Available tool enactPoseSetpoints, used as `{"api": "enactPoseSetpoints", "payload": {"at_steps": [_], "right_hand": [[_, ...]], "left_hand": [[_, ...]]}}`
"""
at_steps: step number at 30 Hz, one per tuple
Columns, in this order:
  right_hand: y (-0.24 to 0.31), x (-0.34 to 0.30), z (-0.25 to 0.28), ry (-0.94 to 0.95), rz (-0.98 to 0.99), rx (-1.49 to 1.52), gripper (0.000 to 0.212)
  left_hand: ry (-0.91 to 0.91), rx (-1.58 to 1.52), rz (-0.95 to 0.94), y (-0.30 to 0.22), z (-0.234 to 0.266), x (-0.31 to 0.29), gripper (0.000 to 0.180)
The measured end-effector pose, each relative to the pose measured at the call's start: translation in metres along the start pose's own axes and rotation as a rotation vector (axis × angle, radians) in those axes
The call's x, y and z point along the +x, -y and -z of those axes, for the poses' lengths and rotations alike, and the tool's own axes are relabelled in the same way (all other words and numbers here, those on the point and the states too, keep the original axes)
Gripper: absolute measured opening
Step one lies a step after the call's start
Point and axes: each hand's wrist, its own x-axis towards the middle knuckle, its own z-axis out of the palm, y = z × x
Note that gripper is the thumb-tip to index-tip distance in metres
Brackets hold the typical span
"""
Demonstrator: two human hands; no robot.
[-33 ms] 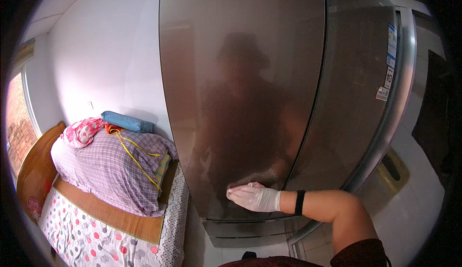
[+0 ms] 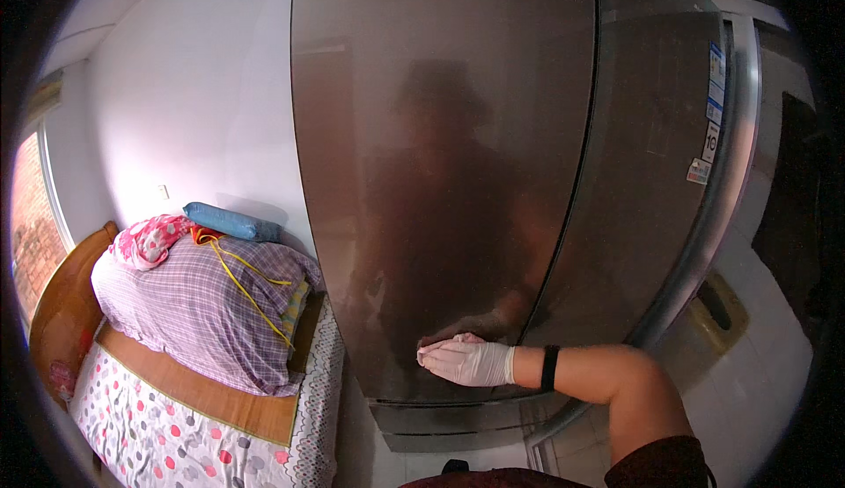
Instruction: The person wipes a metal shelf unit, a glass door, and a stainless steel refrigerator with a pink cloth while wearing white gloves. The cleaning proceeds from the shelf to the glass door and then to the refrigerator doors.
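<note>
My right hand [image 2: 466,363], in a thin white glove, lies against the lower part of a tall, glossy brown refrigerator door [image 2: 440,224]. Its fingers are together and point left. A bit of pale, crumpled cloth [image 2: 468,337] shows at the hand's upper edge; the palm hides most of it. Smeary, damp-looking marks [image 2: 374,290] show on the door up and left of the hand. A dark band [image 2: 549,368] circles my right wrist. My left hand is out of the picture.
At left stands a bed with a wooden headboard [image 2: 66,303], a spotted sheet [image 2: 176,440], a plaid-covered bundle [image 2: 202,299] and a blue roll [image 2: 231,221]. Stickers [image 2: 711,127] line the refrigerator's right side. A yellowish stool [image 2: 722,316] stands on the tiles at right.
My right hand has slid very slightly to the right along the door, still pressed to it. The other things stay where they were.
</note>
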Motion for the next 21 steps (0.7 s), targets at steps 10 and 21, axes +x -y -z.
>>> {"api": "enactPoseSetpoints", "payload": {"at_steps": [10,21], "right_hand": [[-0.283,0.162,0.201,-0.345,-0.176,-0.33,0.028],[-0.297,0.292,0.231,-0.319,-0.719,-0.41,0.018]], "left_hand": [[0.06,0.073,-0.034,-0.006,-0.021,0.008,0.045],[0.074,0.138,-0.004,0.015,-0.042,0.003,0.044]]}}
